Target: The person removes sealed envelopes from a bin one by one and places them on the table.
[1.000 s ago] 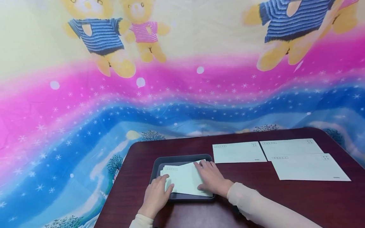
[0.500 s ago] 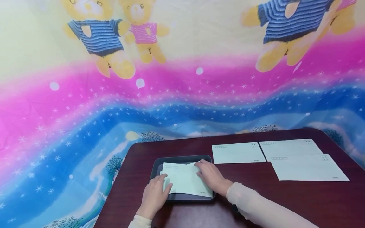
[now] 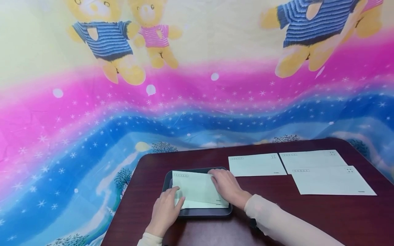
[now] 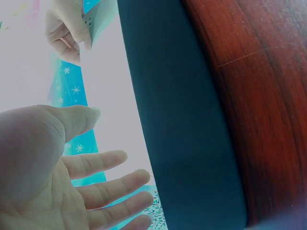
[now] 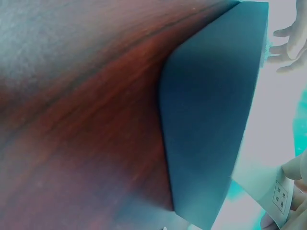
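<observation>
A dark grey tray (image 3: 204, 212) holds a stack of pale green envelopes (image 3: 200, 204). Above the stack, the top envelope (image 3: 195, 188) sits askew, its left end raised toward the tray's far rim. My right hand (image 3: 226, 184) pinches this envelope at its right end; the right wrist view shows thumb and curled fingers (image 5: 293, 168) at the corner with the printed stamp box. My left hand (image 3: 164, 208) is at the tray's left side, fingers spread and fairly straight near the envelopes. Whether it touches them I cannot tell.
Three more envelopes lie on the dark red wooden table (image 3: 261, 218): one behind the right hand (image 3: 257, 165), and an overlapping pair farther right, with the front envelope (image 3: 333, 181) covering part of the rear envelope (image 3: 311, 158). A printed curtain (image 3: 197, 95) hangs behind the table.
The top envelope has shifted up and left, baring the near edge of the envelope below it. My right hand has moved slightly away from me with it; my left hand has hardly moved.
</observation>
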A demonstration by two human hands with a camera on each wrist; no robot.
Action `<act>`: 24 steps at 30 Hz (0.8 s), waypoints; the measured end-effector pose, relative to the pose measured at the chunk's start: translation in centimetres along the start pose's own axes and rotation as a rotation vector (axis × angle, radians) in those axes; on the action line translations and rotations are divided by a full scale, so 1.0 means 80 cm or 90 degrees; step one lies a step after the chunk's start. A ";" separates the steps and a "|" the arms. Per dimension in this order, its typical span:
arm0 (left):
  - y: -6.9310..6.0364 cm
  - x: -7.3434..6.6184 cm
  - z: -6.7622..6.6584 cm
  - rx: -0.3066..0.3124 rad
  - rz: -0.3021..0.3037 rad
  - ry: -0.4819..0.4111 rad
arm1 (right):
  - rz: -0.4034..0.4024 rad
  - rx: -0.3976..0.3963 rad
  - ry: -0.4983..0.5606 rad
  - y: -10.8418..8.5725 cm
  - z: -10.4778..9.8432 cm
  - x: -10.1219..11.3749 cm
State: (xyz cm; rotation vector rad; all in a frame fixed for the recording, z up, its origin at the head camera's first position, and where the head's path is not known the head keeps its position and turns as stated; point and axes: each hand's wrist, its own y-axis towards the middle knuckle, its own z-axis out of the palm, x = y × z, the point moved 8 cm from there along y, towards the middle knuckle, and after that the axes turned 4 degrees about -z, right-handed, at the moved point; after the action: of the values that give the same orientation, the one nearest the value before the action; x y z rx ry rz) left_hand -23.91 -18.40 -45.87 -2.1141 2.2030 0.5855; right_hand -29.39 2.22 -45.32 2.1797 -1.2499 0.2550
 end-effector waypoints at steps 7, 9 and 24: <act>0.000 -0.002 -0.006 -0.017 0.010 -0.002 | -0.005 -0.008 -0.017 0.005 -0.013 0.007; 0.001 -0.002 -0.008 -0.019 0.013 -0.004 | -0.009 -0.014 -0.027 0.006 -0.017 0.009; 0.005 -0.005 -0.016 -0.016 0.018 -0.010 | -0.013 -0.024 0.009 0.010 -0.042 0.017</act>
State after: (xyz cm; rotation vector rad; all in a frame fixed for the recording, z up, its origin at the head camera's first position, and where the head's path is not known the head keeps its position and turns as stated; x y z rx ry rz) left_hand -23.95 -18.40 -44.47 -2.0858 2.2325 0.6315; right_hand -28.89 2.96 -41.72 2.1537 -1.2147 0.2368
